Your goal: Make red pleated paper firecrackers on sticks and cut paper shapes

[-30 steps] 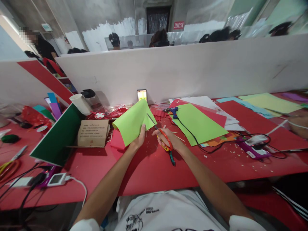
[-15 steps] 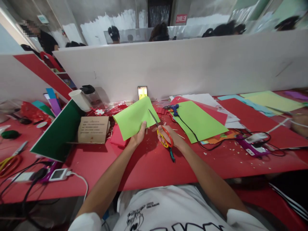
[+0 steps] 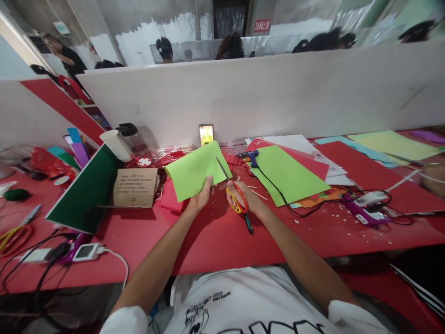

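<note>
A light green sheet of paper is pinched in my left hand, thumb on top and fingers behind it. The sheet is raised above the table and curves over at its left corner. My right hand is wrapped around the red and yellow handles of a pair of scissors. Its blades point up and left, lying over the sheet's right part; whether they are cutting into it I cannot tell. Below my right hand lies a dark green-handled tool, partly hidden.
On the right lie a second green sheet, a blue glue gun with its cable, and a purple power strip. A cardboard box and a dark green board stand left. A phone leans against the white partition.
Both hands, the paper and the scissors stay almost where they were, with only a slight shift. In the background at left, a person has raised an arm toward the head.
</note>
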{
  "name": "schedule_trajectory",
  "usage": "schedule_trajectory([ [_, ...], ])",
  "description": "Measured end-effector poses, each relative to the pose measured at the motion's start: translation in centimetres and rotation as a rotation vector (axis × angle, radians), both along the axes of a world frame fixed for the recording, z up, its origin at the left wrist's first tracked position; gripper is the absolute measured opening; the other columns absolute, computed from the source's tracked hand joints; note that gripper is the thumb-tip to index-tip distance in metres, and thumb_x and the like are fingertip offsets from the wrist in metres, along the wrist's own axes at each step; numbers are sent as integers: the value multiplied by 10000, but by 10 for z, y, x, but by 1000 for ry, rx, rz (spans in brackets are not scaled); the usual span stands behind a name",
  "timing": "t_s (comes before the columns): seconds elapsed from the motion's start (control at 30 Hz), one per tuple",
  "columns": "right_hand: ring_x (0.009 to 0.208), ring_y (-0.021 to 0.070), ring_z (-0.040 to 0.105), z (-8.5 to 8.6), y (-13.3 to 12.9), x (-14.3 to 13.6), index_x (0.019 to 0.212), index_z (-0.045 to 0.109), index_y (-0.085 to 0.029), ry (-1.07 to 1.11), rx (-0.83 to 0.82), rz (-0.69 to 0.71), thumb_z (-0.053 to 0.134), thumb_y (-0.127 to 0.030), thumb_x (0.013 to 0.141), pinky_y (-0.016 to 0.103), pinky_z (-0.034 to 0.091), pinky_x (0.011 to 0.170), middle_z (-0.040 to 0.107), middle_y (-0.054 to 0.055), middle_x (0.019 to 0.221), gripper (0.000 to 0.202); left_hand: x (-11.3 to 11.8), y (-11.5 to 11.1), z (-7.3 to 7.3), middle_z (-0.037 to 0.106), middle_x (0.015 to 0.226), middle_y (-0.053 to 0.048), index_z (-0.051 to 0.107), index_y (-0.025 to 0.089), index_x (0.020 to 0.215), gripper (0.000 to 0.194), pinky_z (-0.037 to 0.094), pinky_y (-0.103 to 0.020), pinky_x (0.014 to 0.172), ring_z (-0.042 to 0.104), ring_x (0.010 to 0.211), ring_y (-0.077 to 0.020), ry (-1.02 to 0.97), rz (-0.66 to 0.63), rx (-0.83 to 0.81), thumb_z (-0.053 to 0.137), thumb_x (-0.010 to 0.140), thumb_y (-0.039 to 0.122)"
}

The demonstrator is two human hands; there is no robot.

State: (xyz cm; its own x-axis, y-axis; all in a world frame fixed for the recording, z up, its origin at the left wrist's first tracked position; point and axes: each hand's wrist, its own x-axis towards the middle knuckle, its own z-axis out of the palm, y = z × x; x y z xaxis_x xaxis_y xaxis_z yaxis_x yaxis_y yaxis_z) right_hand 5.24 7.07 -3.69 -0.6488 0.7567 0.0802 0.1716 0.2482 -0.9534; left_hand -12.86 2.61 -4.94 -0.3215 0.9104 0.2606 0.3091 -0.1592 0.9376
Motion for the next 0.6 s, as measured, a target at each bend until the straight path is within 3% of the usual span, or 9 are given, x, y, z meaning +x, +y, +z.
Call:
schedule_trajectory([
  [0.2,393,130,502,8,-4,2,783,508,-232,19,20,-6,363,-998,856,242,401,424,504,-19,473,783,3,-2,1,546,570,-39,473,283,494,707,494,-413,901,564,657,-235,19,-15,2,422,960,813],
  [0.6,389,126,509,2,0,3,725,508,-232,39,2,-15,377,-999,850,232,405,402,510,-13,466,787,3,-1,-1,531,551,-26,489,285,498,681,483,-428,873,541,617,-232,21,-19,-7,445,973,772],
])
